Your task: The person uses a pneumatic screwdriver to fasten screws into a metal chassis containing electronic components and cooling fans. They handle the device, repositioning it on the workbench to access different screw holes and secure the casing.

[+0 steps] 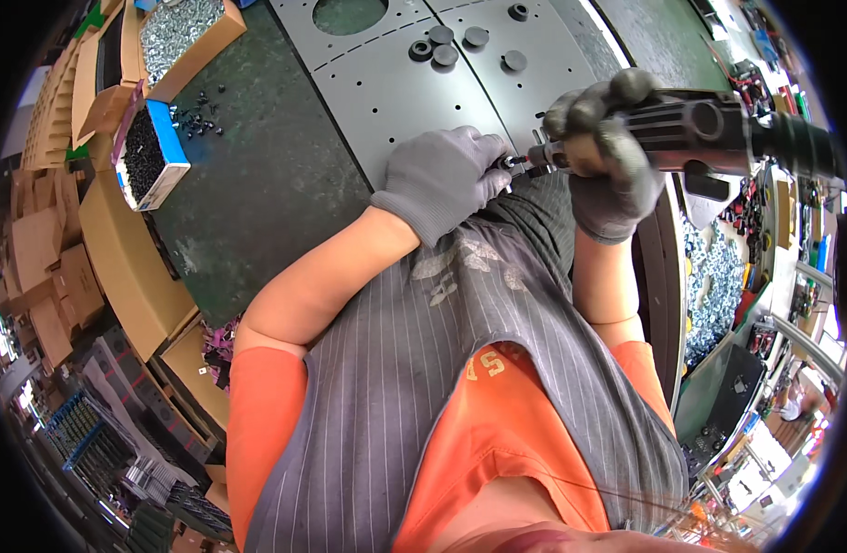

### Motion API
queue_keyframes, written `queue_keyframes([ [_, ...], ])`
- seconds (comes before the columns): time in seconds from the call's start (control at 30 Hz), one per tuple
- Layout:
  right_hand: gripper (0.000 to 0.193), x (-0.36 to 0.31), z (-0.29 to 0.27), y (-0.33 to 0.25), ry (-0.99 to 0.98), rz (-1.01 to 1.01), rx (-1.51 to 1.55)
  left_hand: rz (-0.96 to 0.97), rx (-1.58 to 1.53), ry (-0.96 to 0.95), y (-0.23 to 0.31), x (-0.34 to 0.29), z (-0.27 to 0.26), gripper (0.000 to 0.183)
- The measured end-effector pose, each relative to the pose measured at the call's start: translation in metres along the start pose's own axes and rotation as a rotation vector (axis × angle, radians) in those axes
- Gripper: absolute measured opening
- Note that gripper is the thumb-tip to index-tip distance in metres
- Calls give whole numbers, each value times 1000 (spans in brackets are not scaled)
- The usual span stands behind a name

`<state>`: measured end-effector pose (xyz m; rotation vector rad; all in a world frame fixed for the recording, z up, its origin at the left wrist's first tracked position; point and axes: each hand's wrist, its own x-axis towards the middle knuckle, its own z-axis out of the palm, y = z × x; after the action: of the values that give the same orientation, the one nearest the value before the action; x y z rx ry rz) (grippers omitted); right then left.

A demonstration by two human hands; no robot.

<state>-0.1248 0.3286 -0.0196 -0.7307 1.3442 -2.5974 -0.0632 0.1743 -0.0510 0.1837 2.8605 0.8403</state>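
Observation:
My left hand (439,175), in a grey glove, rests at the near edge of a grey metal panel (386,69). Its thumb and fingers are closed around a small part at that edge, too hidden to name. My right hand (617,161), in a darker, stained glove, is wrapped round a black power screwdriver (690,134) lying almost level. The driver's tip points left and meets the left fingertips. Farther up the panel lie several round black caps (477,37), some face up and some showing a hollow side.
On the dark green tabletop (257,157), small black screws (198,118) lie scattered beside a blue-and-white box (156,161) of black screws. An open carton (188,41) of silvery fasteners stands behind. At right, more silvery hardware (712,286) fills a bin.

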Motion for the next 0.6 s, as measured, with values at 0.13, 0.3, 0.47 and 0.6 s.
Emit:
queue_keyframes([
  [0.13, 36, 2, 3, 5, -25, 103, -114, 8, -7, 60, 0, -3, 4, 34],
  [0.3, 37, 2, 0, 16, -151, 104, -37, 59, 28, 106, -5, -1, 6, 38],
  [0.47, 39, 10, -13, 22, -300, 123, 29, -219, -790, 74, -23, 3, -14, 36],
  [0.6, 43, 12, -4, 14, -216, 211, -31, -389, -1671, 82, -58, 5, -23, 31],
])
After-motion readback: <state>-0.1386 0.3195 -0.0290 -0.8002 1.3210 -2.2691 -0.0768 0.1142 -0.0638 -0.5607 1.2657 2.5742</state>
